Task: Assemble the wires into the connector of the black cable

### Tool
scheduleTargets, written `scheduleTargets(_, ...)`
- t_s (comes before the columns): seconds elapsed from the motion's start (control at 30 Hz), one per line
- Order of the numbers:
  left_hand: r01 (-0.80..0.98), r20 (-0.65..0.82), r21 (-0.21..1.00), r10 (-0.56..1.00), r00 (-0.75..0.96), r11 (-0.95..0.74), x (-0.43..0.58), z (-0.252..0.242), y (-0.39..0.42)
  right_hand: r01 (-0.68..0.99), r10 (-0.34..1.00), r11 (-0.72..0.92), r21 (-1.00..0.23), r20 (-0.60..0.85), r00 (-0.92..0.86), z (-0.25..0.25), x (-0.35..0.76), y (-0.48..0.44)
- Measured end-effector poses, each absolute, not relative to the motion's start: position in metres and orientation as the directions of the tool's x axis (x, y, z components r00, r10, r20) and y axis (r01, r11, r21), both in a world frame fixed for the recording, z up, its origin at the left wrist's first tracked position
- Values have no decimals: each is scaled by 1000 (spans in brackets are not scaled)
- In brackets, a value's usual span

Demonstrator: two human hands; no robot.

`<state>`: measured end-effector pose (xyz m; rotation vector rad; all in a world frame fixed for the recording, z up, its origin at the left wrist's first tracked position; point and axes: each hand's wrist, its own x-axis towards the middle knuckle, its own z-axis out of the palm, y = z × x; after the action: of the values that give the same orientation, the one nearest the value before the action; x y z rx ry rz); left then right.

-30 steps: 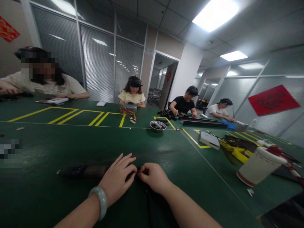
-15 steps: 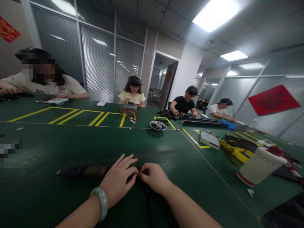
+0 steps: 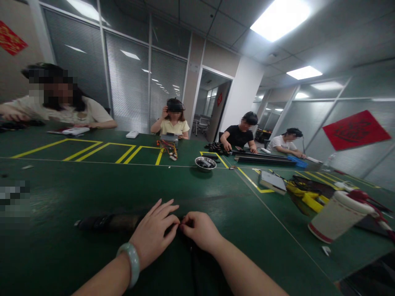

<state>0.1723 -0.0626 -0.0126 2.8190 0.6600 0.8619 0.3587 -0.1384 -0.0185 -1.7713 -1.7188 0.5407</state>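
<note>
On the green table [image 3: 92, 189], a long dark cylindrical thing [image 3: 119, 223] lies crosswise, its narrow tip to the left; its right end runs behind my left hand [image 3: 156, 234]. That hand has its thumb and index finger pinched, with the other fingers stretched out. My right hand [image 3: 202, 232] is curled, its thumb and index finger pressed together right beside the left fingertips. Whatever the fingertips hold is too small and dark to name. A black strip or cable [image 3: 193, 263] hangs down below my right hand toward my body.
A metal bowl [image 3: 205, 164] with dark parts stands ahead. To the right are a grey box [image 3: 272, 181], yellow trays [image 3: 311, 201] and a white paper cup [image 3: 336, 218]. Bundled colored wires [image 3: 169, 148] lie at the back. Several people sit across the table.
My hands stay almost in the same place, with the fingertips still together. Across the table, the person in yellow has raised one hand to the head.
</note>
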Motion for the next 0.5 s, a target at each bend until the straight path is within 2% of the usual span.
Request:
scheduleTargets(0.2,461,514,240,515,686,-854,170,-13,-59,720,991,18,-694,106,78,-16,358,-140)
scheduleTargets(0.37,397,490,231,459,742,-888,172,-14,-61,723,992,-9,-691,82,91,-18,359,-139)
scheduleTargets(0.5,423,493,245,488,721,-872,172,-10,-63,726,991,10,-687,101,83,-19,359,-138)
